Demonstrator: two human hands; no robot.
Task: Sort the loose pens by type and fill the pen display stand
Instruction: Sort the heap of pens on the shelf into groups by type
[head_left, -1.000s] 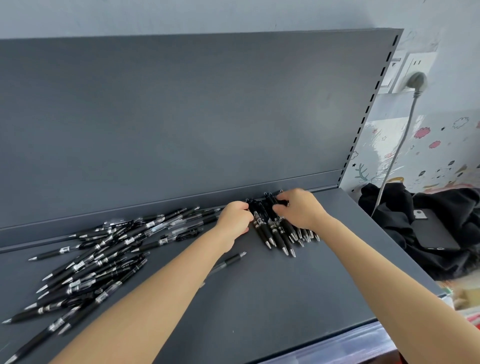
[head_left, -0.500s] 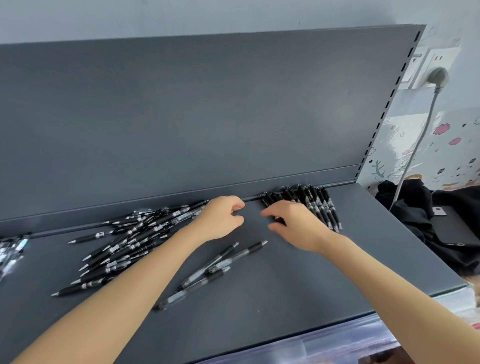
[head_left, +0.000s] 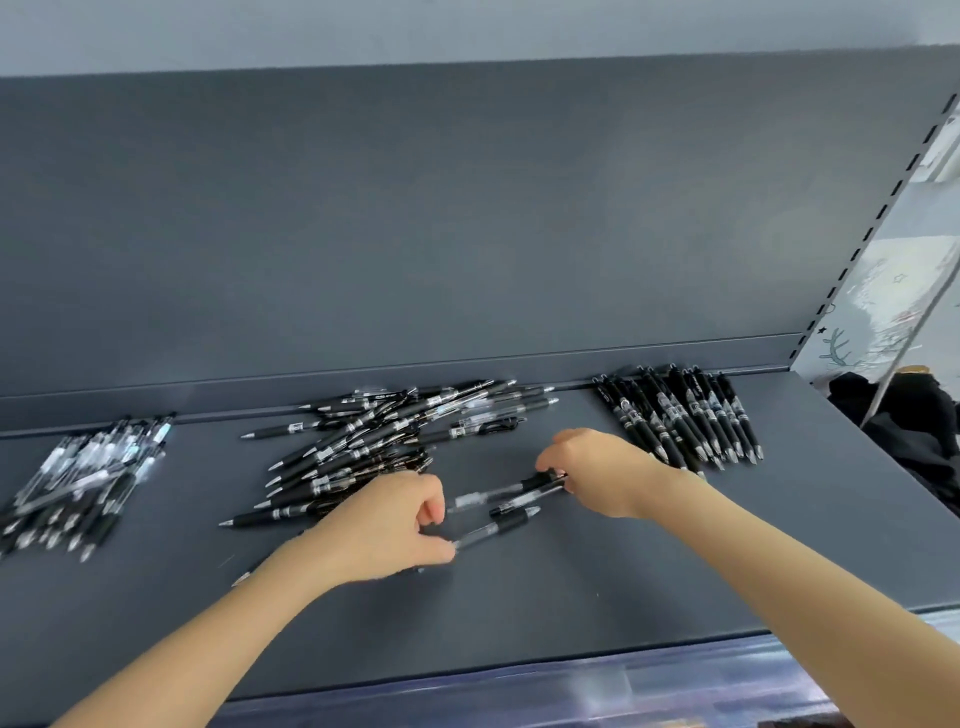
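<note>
Where the head camera looks down on the dark grey shelf (head_left: 571, 597), items as follows. Right hand (head_left: 597, 467): grip closed, fingertips curled round the ends of two pens (head_left: 519, 493) lying flat at centre. Left hand (head_left: 384, 525): fingers curled, thumb at the tip of a third pen (head_left: 491, 530); whether the grip holds it, cannot tell. Unsorted heap (head_left: 374, 436): 11 o'clock of the left hand. Black row (head_left: 680, 415): 2 o'clock of the right hand, by the back ledge. Clear-barrelled lot (head_left: 78, 467): 9 o'clock, left edge.
</note>
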